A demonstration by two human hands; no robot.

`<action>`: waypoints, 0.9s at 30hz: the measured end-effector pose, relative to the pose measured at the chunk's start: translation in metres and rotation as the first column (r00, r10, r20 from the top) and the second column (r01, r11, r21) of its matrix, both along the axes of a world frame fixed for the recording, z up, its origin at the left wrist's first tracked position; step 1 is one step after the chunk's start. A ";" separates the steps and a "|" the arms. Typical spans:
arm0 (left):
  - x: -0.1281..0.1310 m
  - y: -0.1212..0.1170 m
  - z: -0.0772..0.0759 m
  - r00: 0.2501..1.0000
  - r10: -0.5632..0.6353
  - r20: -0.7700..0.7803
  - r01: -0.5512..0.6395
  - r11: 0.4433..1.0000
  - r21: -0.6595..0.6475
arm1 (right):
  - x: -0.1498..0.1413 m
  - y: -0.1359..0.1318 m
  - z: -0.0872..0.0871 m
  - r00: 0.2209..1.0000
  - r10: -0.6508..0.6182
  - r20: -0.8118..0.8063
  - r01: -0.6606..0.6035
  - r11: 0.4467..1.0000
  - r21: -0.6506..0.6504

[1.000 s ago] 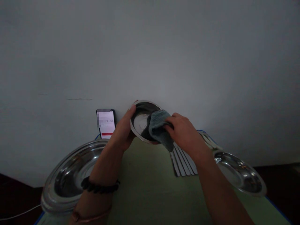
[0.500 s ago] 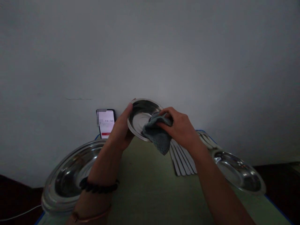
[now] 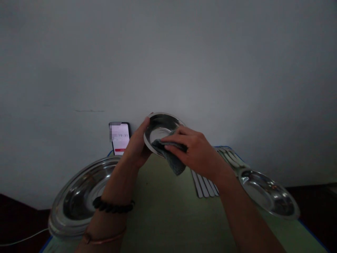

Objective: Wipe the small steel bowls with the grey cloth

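A shiny steel bowl (image 3: 158, 133) is held up above the table, tilted with its inside facing me. My left hand (image 3: 138, 146) grips it by the left rim, thumb on the edge and the other fingers hidden behind it. My right hand (image 3: 192, 146) pinches a grey-green cloth (image 3: 173, 160), which presses against the inside of the bowl at its lower right. One corner of the cloth hangs down below the rim.
Large steel basins (image 3: 60, 218), seemingly stacked, stand at the left. A phone (image 3: 121, 138) showing a timer leans on the wall behind. Several flat metal handles (image 3: 204, 184) lie right of centre, with more cutlery (image 3: 231, 158) beyond. A steel dish (image 3: 268, 193) sits on the table's (image 3: 163, 218) right side.
My right hand has moved the cloth left and slightly down inside the bowl, with the fingers now stretched further over it. My left hand keeps its hold on the rim.
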State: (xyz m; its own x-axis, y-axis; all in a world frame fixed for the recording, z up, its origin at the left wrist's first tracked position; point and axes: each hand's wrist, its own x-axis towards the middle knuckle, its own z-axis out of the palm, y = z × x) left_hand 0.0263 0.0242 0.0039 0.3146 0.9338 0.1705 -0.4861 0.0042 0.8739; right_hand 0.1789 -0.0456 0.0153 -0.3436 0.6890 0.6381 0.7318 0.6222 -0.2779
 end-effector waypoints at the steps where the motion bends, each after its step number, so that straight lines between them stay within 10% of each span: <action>1: 0.000 0.000 0.001 1.000 0.005 0.004 -0.005 1.000 0.007 | 0.000 -0.001 0.000 0.999 0.023 0.032 -0.022 0.999 -0.034; 20: -0.006 -0.003 0.011 0.971 0.227 -0.073 -0.218 0.970 0.108 | 0.024 -0.001 0.000 0.985 0.009 0.171 0.012 0.993 -0.120; 27: -0.012 -0.005 -0.003 0.920 -0.025 -0.392 0.052 0.997 0.058 | 0.038 0.002 0.004 0.880 -0.428 -0.207 0.466 0.862 0.200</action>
State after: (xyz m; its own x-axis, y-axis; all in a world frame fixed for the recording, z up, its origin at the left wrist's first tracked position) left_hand 0.0143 0.0196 0.0009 0.4047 0.9103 0.0876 -0.1066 -0.0482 0.9931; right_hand 0.2172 -0.0431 0.0195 0.0782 0.5669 0.8200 0.9082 0.2987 -0.2931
